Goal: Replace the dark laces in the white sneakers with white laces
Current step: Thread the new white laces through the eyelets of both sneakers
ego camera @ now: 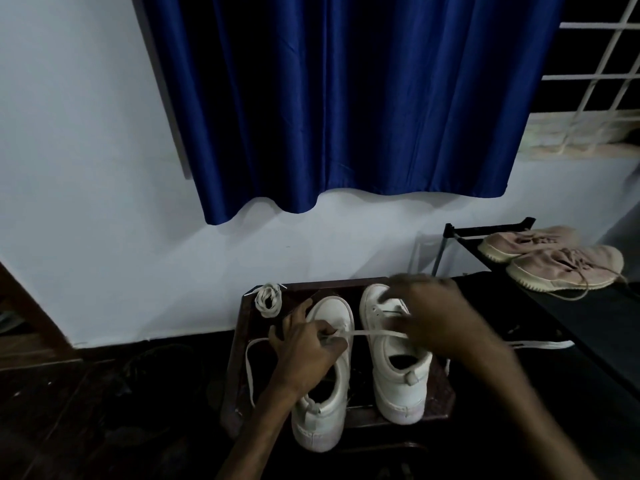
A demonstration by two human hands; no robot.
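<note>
On the dark wooden surface, left sneaker and right sneaker sat side by side. Your left hand pinched the white lace, which ran taut to your right hand; blurred, so grip unclear. Lace looked soft, light and floppy, best held near the tip. Coiled spare lace lay behind.

White lace runs taut from left sneaker across right sneaker; coiled lace lies beyond.
</note>
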